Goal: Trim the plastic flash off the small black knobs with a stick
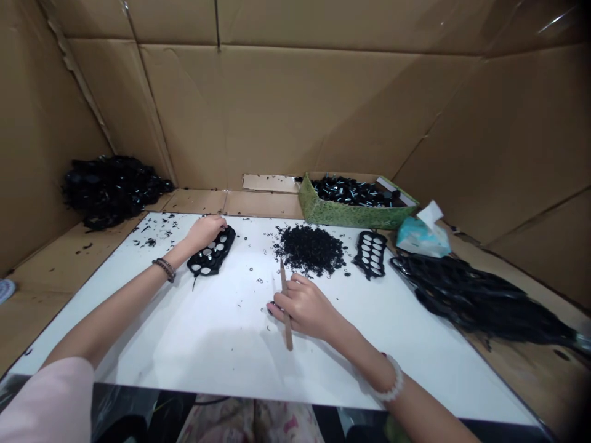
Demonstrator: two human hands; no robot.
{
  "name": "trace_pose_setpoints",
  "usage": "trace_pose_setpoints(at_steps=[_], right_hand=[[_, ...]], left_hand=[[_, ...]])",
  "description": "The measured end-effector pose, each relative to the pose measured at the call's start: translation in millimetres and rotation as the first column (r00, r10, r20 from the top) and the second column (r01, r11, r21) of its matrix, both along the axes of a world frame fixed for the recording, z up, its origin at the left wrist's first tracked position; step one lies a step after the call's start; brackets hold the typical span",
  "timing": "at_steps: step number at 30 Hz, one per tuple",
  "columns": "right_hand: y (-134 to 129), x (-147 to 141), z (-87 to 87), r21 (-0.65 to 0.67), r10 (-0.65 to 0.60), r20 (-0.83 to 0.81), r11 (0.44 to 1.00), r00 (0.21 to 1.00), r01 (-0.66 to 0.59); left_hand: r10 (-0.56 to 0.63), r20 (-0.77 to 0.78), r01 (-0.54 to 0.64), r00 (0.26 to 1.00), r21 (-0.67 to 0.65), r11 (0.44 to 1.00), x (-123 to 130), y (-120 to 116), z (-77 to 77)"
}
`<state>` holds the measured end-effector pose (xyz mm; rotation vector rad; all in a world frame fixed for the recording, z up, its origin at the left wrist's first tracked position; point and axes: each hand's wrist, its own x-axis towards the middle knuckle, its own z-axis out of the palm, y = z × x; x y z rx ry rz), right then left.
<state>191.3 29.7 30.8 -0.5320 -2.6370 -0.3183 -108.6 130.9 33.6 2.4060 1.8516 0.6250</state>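
My right hand is closed around a thin brown wooden stick, its pointed end towards the pile of small black rings. A small dark spot shows at one fingertip of this hand; I cannot tell what it is. At the far end of a black panel with round holes, my left hand has its fingers curled together. Whatever those fingertips pinch is mostly hidden. Small black pieces lie on this panel, and white shows through several holes.
Right of the ring pile lies a second holed black panel. Behind stands a green box full of black parts. A tissue pack and bundled black strips are at right; a black heap sits far left. Cardboard walls enclose the white tabletop.
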Motion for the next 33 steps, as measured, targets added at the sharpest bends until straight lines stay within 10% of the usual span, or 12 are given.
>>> trace_pose_setpoints(at_steps=[8,10,14,18,22,26,28,33], right_hand=[[3,1,1.2,0.01,-0.013,-0.053,1.0,0.998,0.013],[3,1,2.9,-0.014,-0.021,-0.126,1.0,0.992,0.019],[1,-1,4.3,-0.197,-0.086,-0.326,0.98,0.941,0.021],[-3,-8,1.0,-0.542,-0.262,-0.435,0.84,0.861,-0.018],[-3,-13,-4.2,-0.795,-0.382,-0.408,0.596,0.829,-0.116],[-3,-12,-5.0,-0.835,-0.382,-0.401,0.526,0.832,-0.161],[-2,-9,-4.8,-0.811,-0.421,-0.421,0.571,0.803,-0.126],[10,3,-6.8,-0.319,-0.218,-0.498,0.946,0.839,0.056]], left_hand=[[-0.007,0.29,-0.02,0.957,0.091,0.996,47,-54,19.0],[-0.05,0.623,0.148,0.781,-0.107,0.983,66,-83,19.7],[0.149,0.903,0.555,0.402,-0.37,0.745,102,-131,5.0],[0.13,0.967,0.543,0.218,-0.231,0.807,121,-147,-20.2],[0.143,0.954,0.458,0.264,-0.254,0.852,124,-141,-32.7],[0.149,0.965,0.473,0.218,-0.238,0.848,117,-132,-29.9],[0.214,0.963,0.459,0.162,-0.266,0.848,113,-127,-28.2],[0.362,0.927,0.485,0.094,-0.361,0.797,99,-112,-29.7]])
